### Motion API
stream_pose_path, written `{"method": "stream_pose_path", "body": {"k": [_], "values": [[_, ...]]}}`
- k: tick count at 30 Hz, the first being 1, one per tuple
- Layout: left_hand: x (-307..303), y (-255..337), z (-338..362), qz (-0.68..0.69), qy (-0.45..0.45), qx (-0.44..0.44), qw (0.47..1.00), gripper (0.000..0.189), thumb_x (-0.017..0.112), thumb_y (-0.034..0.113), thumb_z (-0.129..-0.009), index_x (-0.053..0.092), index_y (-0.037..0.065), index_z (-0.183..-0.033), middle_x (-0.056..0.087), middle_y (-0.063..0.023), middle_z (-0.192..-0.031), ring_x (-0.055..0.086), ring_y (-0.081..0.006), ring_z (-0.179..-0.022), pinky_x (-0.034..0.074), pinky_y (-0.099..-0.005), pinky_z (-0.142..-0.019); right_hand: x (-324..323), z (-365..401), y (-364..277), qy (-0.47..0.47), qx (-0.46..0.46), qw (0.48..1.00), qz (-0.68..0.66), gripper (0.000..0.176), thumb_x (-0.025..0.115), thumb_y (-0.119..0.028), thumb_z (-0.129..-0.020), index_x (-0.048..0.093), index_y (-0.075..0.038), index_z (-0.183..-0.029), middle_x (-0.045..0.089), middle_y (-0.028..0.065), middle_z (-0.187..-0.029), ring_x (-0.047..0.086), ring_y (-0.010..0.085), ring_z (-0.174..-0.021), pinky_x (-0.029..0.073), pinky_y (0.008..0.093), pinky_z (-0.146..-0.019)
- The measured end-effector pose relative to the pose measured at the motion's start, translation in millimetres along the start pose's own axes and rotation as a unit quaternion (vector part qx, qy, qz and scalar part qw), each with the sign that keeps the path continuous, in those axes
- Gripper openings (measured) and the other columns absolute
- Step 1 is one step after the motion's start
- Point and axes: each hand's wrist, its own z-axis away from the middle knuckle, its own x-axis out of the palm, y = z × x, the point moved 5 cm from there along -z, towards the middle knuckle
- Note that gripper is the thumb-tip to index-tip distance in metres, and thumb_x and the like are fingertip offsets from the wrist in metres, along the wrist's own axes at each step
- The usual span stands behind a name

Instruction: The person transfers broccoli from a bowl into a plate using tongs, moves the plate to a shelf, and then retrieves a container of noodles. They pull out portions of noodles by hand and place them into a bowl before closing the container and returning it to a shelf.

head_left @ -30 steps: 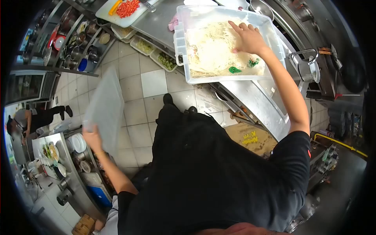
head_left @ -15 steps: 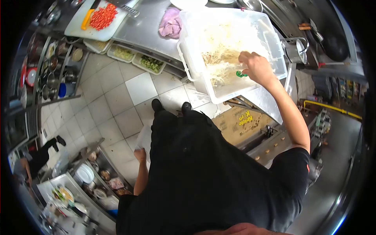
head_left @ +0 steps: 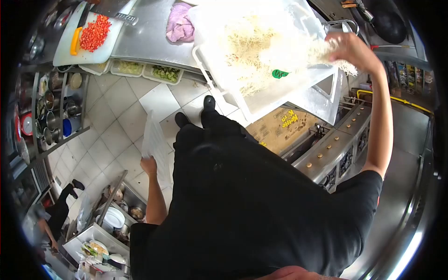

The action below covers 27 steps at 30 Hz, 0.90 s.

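My right hand (head_left: 357, 52) is closed round a clump of thin, pale noodle-like strands (head_left: 326, 50) above the right edge of a large translucent plastic bin (head_left: 254, 105). More of the same pale strands (head_left: 247, 51) lie in the bin, with a green label (head_left: 280, 73) near its front wall. Low at my left side, my left hand (head_left: 149, 165) grips the end of a translucent plastic lid (head_left: 156, 137), which hangs over the floor. The fingers of that hand are partly hidden.
Left on the steel counter (head_left: 149, 39) are a white cutting board (head_left: 95, 57) with chopped red pieces, a yellow-handled knife (head_left: 75, 41) and a purple cloth (head_left: 180, 23). Stove burners (head_left: 336, 138) stand at right. Another person (head_left: 46, 219) is at lower left.
My right hand has risen out of the bin and moved right with a clump of strands. My left hand has swung the lid up and forward. The view has shifted.
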Motion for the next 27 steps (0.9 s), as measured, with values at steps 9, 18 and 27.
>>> {"method": "stream_pose_path", "body": {"k": [9, 18, 27], "values": [[-29, 73, 2, 0.107, -0.007, -0.006, 0.994, 0.026, 0.065, 0.010, -0.064, 0.061, -0.009, -0.081, 0.063, -0.0237, -0.079, 0.062, -0.0371, -0.077, 0.048, -0.0405, -0.069, 66, -149, 59, 0.009, -0.112, 0.994, 0.007, 0.060, 0.062, -0.031, -0.072, 0.046, 0.002, -0.119, 0.058, 0.0207, -0.105, 0.056, 0.0311, -0.097, 0.045, 0.0372, -0.085], [27, 65, 66, 0.072, -0.022, -0.065, 0.995, 0.028, 0.069, 0.012, -0.063, 0.058, -0.010, -0.077, 0.062, -0.0233, -0.076, 0.060, -0.0369, -0.072, 0.046, -0.0404, -0.068, 91, -142, -12, 0.031, -0.223, 0.974, -0.037, 0.047, 0.072, -0.017, -0.066, 0.054, -0.001, -0.106, 0.059, 0.0153, -0.104, 0.061, 0.0273, -0.086, 0.047, 0.0340, -0.076], [33, 100, 88, 0.011, -0.065, -0.079, 0.995, 0.030, 0.069, 0.016, -0.061, 0.058, -0.010, -0.070, 0.060, -0.0251, -0.068, 0.061, -0.0386, -0.068, 0.046, -0.0424, -0.062, 104, -26, -54, 0.054, -0.294, 0.952, 0.062, 0.024, 0.066, -0.004, -0.066, 0.060, -0.005, -0.089, 0.054, 0.0102, -0.106, 0.061, 0.0249, -0.083, 0.051, 0.0340, -0.074]]}}
